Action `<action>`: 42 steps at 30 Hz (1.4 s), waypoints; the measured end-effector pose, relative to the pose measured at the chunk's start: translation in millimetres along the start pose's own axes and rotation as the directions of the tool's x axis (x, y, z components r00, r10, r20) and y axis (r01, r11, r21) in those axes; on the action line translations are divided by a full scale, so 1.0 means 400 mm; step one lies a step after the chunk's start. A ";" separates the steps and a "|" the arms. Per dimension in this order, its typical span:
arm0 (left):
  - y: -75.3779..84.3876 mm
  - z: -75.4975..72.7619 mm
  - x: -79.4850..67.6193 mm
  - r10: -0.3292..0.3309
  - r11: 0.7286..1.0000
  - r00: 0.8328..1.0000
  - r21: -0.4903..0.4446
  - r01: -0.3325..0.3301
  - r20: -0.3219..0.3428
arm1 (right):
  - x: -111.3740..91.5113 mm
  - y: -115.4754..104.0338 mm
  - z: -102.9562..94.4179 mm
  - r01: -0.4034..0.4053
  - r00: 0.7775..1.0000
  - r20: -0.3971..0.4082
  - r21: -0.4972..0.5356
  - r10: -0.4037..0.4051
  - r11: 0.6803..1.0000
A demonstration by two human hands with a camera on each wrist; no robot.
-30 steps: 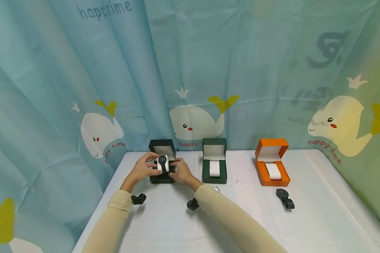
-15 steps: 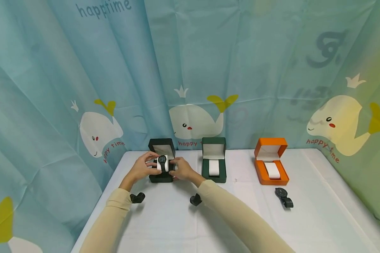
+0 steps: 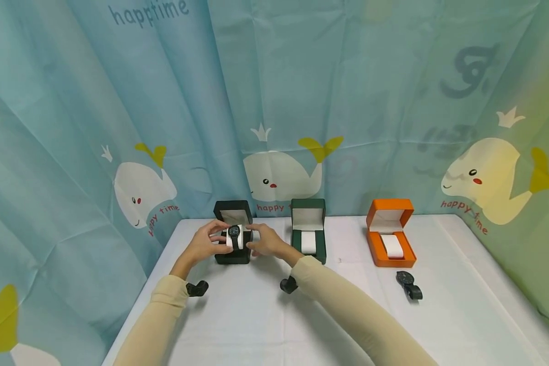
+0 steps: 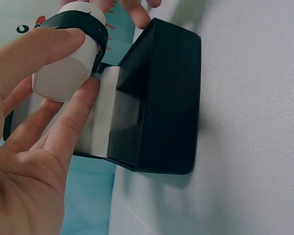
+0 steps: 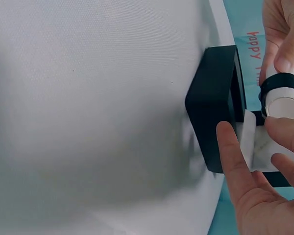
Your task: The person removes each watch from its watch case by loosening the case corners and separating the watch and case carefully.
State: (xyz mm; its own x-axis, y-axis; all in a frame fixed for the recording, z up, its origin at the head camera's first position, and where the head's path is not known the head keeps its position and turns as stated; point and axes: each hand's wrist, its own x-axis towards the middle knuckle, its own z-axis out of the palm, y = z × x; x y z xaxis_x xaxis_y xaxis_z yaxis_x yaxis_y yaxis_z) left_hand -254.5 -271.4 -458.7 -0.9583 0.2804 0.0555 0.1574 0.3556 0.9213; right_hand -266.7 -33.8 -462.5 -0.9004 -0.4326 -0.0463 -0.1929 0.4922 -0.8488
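A black watch (image 3: 235, 232) is strapped round a white watch cushion (image 4: 63, 78), which my left hand (image 3: 207, 244) grips between thumb and fingers. It is held above the black watch box (image 3: 232, 257), whose lid stands raised at the back. In the left wrist view the black box (image 4: 171, 103) lies right of the cushion. My right hand (image 3: 270, 240) is at the cushion's right side, fingers spread and fairly straight. In the right wrist view, the right hand (image 5: 264, 205) has its index finger in front of the box and its thumb beside the cushion; contact is unclear.
A green watch box (image 3: 321, 241) and an orange watch box (image 3: 378, 249) stand with lids raised, each holding a white cushion. Another black watch (image 3: 408, 283) lies before the orange box. A patterned curtain (image 3: 370, 101) hangs behind the white-covered table (image 3: 347, 290).
My right hand has drawn slightly right, and its fingers have spread away from the cushion. The left hand keeps its grip. A silvery watch seen near the green box earlier is now hidden by my right sleeve.
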 end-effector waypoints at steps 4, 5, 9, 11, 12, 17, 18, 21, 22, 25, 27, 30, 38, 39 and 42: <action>0.003 0.002 -0.010 0.027 1.000 1.000 0.004 -0.027 -0.002 | -0.008 -0.001 -0.012 0.045 0.999 -0.006 0.009 -0.045 0.999; 0.005 0.003 -0.013 0.034 0.999 0.999 0.006 -0.034 0.000 | -0.010 0.000 -0.015 0.051 0.999 -0.004 0.014 -0.051 0.999; 0.013 0.006 -0.027 0.047 0.999 0.999 0.020 -0.047 -0.007 | -0.016 0.001 -0.025 0.065 0.998 0.012 0.070 -0.066 0.995; 0.017 0.007 -0.033 0.052 0.999 0.999 0.019 -0.051 -0.009 | -0.019 -0.002 -0.029 0.066 0.997 0.027 0.137 -0.070 0.988; 0.020 0.008 -0.037 0.049 0.999 0.999 0.013 -0.049 -0.015 | -0.021 -0.003 -0.030 0.068 0.997 0.031 0.170 -0.075 0.983; 0.023 0.017 -0.046 0.043 0.999 0.999 -0.033 -0.043 -0.010 | -0.029 -0.011 -0.032 0.085 0.994 0.041 0.328 -0.104 0.941; 0.023 0.019 -0.048 0.041 0.998 0.999 -0.038 -0.041 -0.009 | -0.031 -0.012 -0.030 0.089 0.993 0.042 0.353 -0.111 0.931; 0.025 0.024 -0.053 0.049 0.998 0.999 -0.036 -0.049 -0.009 | -0.033 -0.011 -0.024 0.102 0.989 0.052 0.417 -0.136 0.903; 0.027 0.026 -0.055 0.052 0.998 0.999 -0.035 -0.052 -0.013 | -0.034 -0.010 -0.022 0.108 0.988 0.055 0.432 -0.145 0.895; 0.034 0.033 -0.062 0.064 0.997 0.998 -0.038 -0.065 -0.017 | -0.038 -0.009 -0.015 0.114 0.984 0.068 0.464 -0.164 0.879; 0.037 0.038 -0.065 0.071 0.996 0.997 -0.048 -0.071 -0.015 | -0.041 -0.009 -0.011 0.115 0.982 0.077 0.487 -0.174 0.866; 0.041 0.045 -0.069 0.073 0.995 0.997 -0.063 -0.074 -0.007 | -0.046 -0.009 -0.004 0.105 0.981 0.087 0.513 -0.173 0.852; 0.039 0.054 -0.072 0.093 0.993 0.996 -0.079 -0.093 0.000 | -0.051 -0.011 0.014 0.073 0.987 0.081 0.562 -0.142 0.824; 0.038 0.055 -0.073 0.095 0.992 0.995 -0.082 -0.095 0.001 | -0.051 -0.010 0.016 0.073 0.987 0.079 0.566 -0.142 0.821; 0.039 0.059 -0.076 0.092 0.992 0.996 -0.090 -0.091 0.004 | -0.051 -0.009 0.023 0.080 0.987 0.069 0.571 -0.145 0.817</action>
State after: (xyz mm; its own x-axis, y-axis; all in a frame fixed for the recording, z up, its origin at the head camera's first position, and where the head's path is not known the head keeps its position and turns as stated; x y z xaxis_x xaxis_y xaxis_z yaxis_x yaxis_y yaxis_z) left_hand -217.1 -253.5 -455.1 -0.9389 0.3150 0.1385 0.2221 0.2471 0.9432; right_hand -244.1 -33.5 -463.3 -0.8341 -0.5501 0.0411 -0.0069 -0.0641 -0.9979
